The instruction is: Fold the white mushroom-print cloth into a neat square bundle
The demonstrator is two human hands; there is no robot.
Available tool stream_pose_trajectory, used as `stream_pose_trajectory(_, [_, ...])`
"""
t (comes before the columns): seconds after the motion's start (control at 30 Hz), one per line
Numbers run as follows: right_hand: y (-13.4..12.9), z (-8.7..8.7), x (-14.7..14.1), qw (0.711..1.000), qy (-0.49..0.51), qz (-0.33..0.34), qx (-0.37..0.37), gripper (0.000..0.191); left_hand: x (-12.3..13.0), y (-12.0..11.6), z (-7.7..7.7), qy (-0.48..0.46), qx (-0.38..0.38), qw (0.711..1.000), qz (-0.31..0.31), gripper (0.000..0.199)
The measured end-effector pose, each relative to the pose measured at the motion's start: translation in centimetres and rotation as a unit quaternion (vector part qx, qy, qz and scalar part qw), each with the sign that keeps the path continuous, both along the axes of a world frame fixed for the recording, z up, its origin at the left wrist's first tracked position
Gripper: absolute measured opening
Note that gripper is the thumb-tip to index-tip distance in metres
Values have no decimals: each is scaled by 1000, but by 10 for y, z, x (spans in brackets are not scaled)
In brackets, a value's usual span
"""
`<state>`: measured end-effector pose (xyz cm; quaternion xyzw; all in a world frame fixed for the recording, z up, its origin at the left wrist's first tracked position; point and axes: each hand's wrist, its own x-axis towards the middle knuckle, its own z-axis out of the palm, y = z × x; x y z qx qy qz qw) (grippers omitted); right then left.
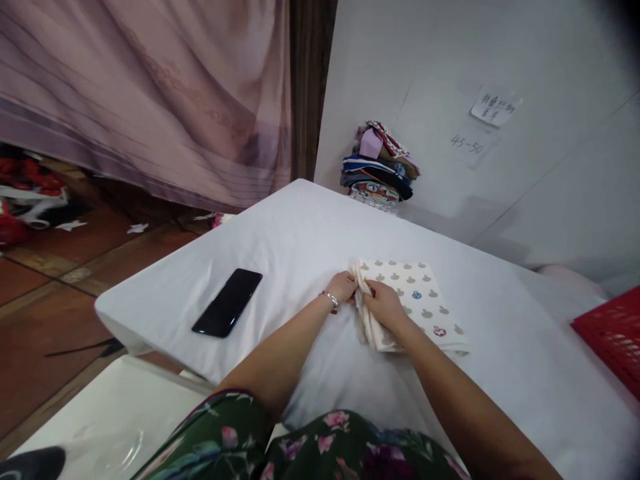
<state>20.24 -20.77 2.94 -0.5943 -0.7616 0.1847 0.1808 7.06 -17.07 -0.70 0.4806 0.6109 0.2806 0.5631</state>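
Note:
A folded cream cloth [417, 303] with grey printed shapes, one blue motif and one red motif lies on the white-covered table [300, 227]. My left hand [344, 287], with a bracelet at the wrist, pinches the cloth's left edge, where several layers are gathered. Right beside it, my right hand [385, 305] is closed on the same layered edge from above. Some of the fingertips are hidden in the folds. A black phone [227, 303] lies flat on the table to the left of my hands.
A stack of folded clothes [380, 167] stands beyond the table's far edge, against a white wall [425, 60] with handwritten notes. A red plastic basket [613, 333] is at the right. A pink curtain [200, 100] hangs at the back left, and a white surface [120, 400] sits at the lower left.

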Motion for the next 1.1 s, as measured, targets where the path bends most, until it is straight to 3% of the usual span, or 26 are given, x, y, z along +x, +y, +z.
stream_pose_trajectory(0.23, [-2, 1, 1, 1000, -5, 1, -12, 26, 0, 1, 0, -16, -19, 1000, 0, 18])
stream_pose_trajectory(0.4, [-11, -2, 11, 996, 76, -3, -52, 32, -1, 1, 5, -25, -24, 999, -1, 21])
stream_pose_trajectory(0.53, [-18, -8, 16, 991, 131, -13, -31, 32, -2, 0, 5, -24, -12, 1000, -6, 41])
stream_pose_trajectory(0.67, [-28, -6, 16, 991, 133, 5, -14, 35, -1, -1, -1, 44, 47, 997, -37, 50])
stream_pose_trajectory(0.9, [-82, -4, 23, 988, 26, 110, 107, 39, -1, -2, -6, 75, 76, 994, -33, 32])
stream_pose_trajectory(1.0, [-101, -14, 34, 977, -56, 133, 159, 54, -1, -2, -7, 72, 67, 995, -33, 37])
stream_pose_trajectory(1.1, [-107, -25, 43, 972, -114, 125, 165, 59, -3, 0, -6, 80, 70, 994, -29, 47])
